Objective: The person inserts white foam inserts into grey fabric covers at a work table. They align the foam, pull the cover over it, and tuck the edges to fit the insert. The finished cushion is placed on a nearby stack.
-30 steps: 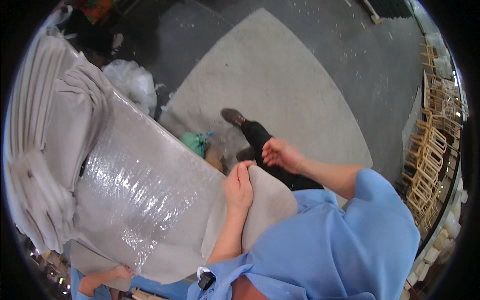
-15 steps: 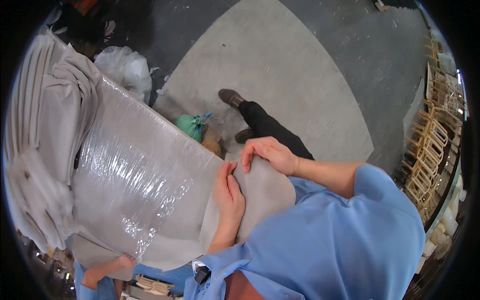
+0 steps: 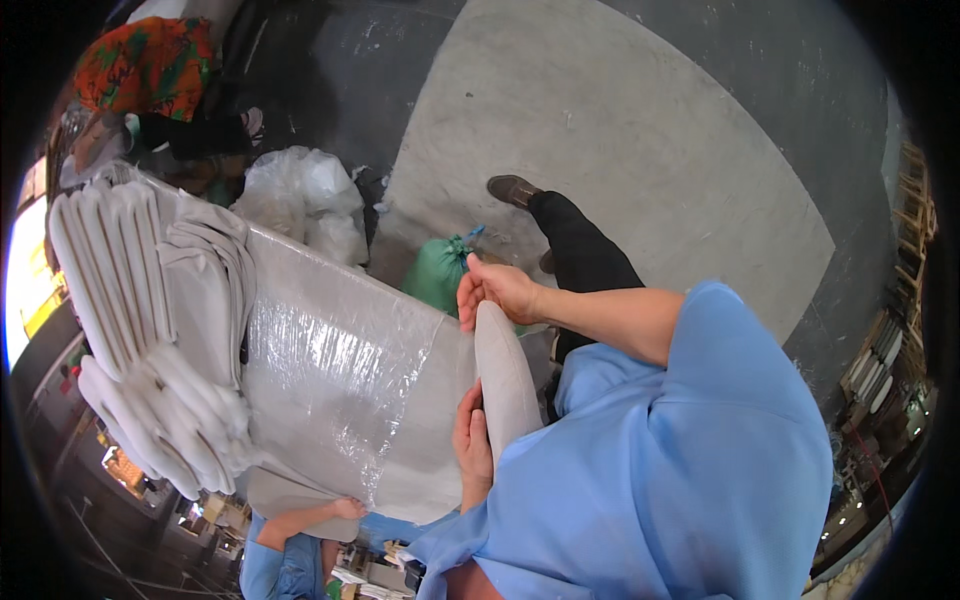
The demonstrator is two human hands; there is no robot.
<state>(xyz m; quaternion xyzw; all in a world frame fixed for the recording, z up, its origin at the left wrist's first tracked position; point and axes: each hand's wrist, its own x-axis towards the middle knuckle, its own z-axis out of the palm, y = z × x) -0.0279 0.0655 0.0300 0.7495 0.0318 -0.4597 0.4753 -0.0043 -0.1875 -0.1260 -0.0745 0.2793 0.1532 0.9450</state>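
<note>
We see the grey-beige padded piece (image 3: 506,378) edge-on between the table's wrapped top (image 3: 310,340) and the blue shirt (image 3: 680,460). Its long axis runs up-down in view, leaning slightly left at the top, rounded tip pointing away from the body. Right hand (image 3: 503,294) curls at that tip; left hand (image 3: 473,440) lies along the left face. We can't tell if either grips.

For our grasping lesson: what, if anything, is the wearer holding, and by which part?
A grey upholstered pad seems held: left hand against its left side, right hand at its far end; whether either grip is closed cannot be told.
</note>
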